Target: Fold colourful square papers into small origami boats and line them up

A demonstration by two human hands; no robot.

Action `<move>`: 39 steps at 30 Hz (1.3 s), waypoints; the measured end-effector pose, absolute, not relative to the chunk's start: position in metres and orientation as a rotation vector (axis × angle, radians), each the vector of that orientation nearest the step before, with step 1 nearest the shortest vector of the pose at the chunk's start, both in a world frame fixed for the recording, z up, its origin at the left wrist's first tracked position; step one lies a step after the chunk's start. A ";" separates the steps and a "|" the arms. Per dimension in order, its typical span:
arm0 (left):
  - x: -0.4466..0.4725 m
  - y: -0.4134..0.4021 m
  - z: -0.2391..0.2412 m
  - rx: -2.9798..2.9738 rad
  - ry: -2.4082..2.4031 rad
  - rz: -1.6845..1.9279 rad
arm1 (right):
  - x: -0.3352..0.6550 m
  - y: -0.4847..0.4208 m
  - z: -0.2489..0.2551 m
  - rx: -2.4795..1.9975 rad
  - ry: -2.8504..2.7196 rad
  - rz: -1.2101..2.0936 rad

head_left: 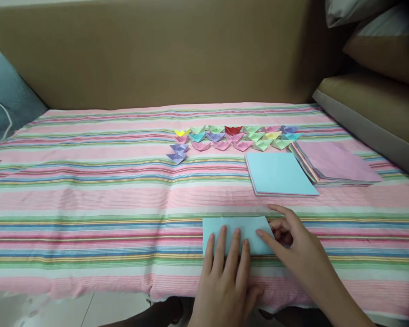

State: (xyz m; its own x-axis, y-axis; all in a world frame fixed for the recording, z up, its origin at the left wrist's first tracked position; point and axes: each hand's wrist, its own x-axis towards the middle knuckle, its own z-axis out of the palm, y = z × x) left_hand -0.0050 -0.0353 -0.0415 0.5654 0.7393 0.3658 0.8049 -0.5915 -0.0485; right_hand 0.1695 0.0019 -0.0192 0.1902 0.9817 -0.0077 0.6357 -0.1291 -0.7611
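A light blue sheet of paper (236, 228), folded in half into a rectangle, lies near the front edge of the striped cloth. My left hand (225, 277) lies flat on its lower part with fingers stretched out. My right hand (293, 245) is at the sheet's right end, its fingers curled and pressing on the paper's edge. Beyond it lies a stack of square paper with a light blue top sheet (278, 174), and to its right a second stack with a pink top sheet (336, 161).
Several small folded paper boats (235, 137) in many colours stand in rows at the back of the pink striped cloth (88, 200). A brown upholstered backrest (157, 50) rises behind. Cushions (378, 104) sit at the right, a teal pillow (7, 100) at the left.
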 end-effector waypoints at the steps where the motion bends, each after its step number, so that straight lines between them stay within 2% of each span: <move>1: -0.005 -0.035 -0.042 -2.586 -1.294 -0.472 | 0.170 0.003 -0.020 -1.857 -1.523 0.697; 39: -0.012 -0.031 -0.045 -2.627 -1.284 -0.416 | 0.166 0.008 -0.011 -1.997 -1.532 0.670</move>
State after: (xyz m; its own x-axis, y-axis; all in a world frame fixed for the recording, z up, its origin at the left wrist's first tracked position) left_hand -0.0119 -0.0306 -0.0450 0.5861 0.7400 0.3301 0.7929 -0.6077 -0.0454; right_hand 0.1660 0.0076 -0.0111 0.2336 0.9701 -0.0662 0.7070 -0.2162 -0.6734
